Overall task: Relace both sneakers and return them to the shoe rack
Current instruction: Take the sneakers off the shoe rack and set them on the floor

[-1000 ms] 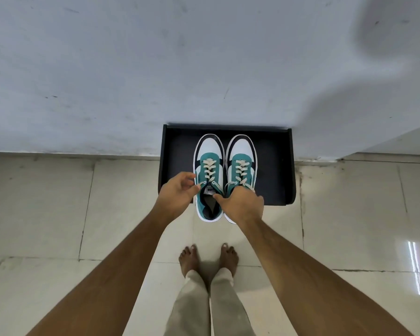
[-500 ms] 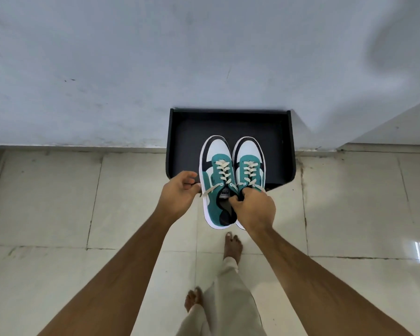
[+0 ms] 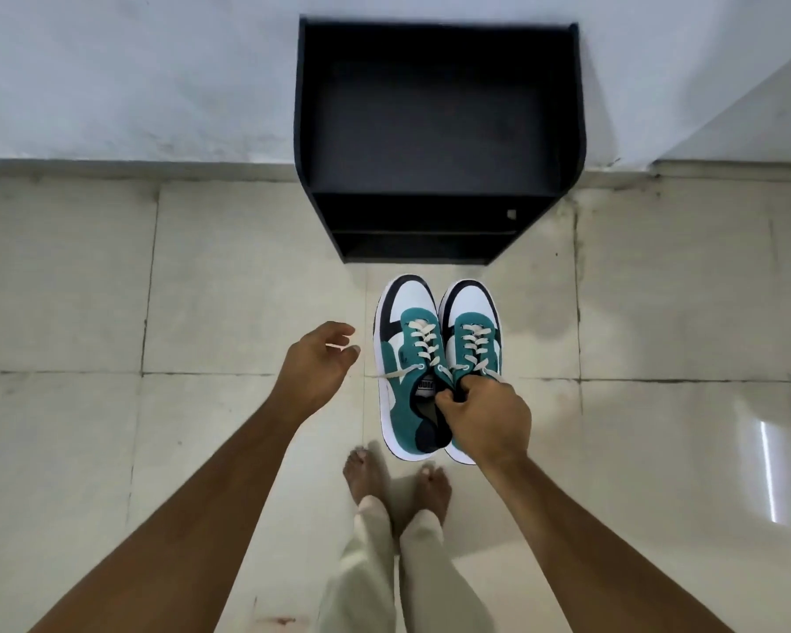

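Two teal, white and black sneakers hang side by side in the air, the left sneaker (image 3: 403, 358) and the right sneaker (image 3: 473, 331), both with cream laces threaded. My right hand (image 3: 485, 418) pinches both by their tongues and collars, holding the pair together. A loose lace end sticks out to the left of the left sneaker. My left hand (image 3: 318, 365) floats just left of the pair, fingers spread, touching nothing. The black shoe rack (image 3: 439, 221) stands ahead against the wall, its top and shelves bare.
Pale floor tiles (image 3: 110, 450) spread all around. My bare feet (image 3: 396, 477) stand right below the held sneakers. A grey-white wall (image 3: 133, 75) rises behind the rack, with a corner at the far right.
My right hand lifted both sneakers off the rack top and drew them back toward me. My left hand let go and opened. The view shifted back, showing the whole rack.
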